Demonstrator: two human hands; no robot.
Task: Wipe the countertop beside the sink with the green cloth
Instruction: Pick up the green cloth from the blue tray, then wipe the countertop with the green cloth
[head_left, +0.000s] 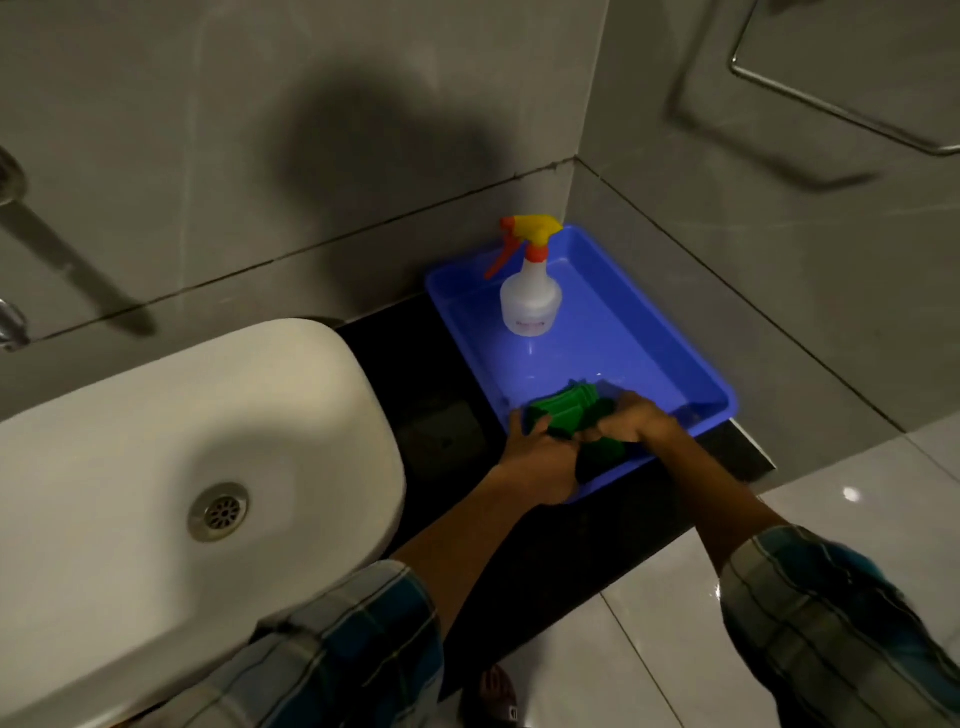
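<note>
A folded green cloth (566, 410) lies at the near end of a blue plastic tray (649, 332). My left hand (540, 457) grips its left side and my right hand (634, 418) closes over its right side, so both hands hold the cloth. The tray stands on a dark countertop (415, 374) to the right of a white sink (208, 441). Part of the cloth is hidden under my fingers.
A white spray bottle (530, 296) with a yellow and orange trigger stands at the tray's far end. Grey tiled walls meet in a corner behind the tray. A metal rail (831, 104) hangs on the right wall. The sink drain (218, 512) sits low left.
</note>
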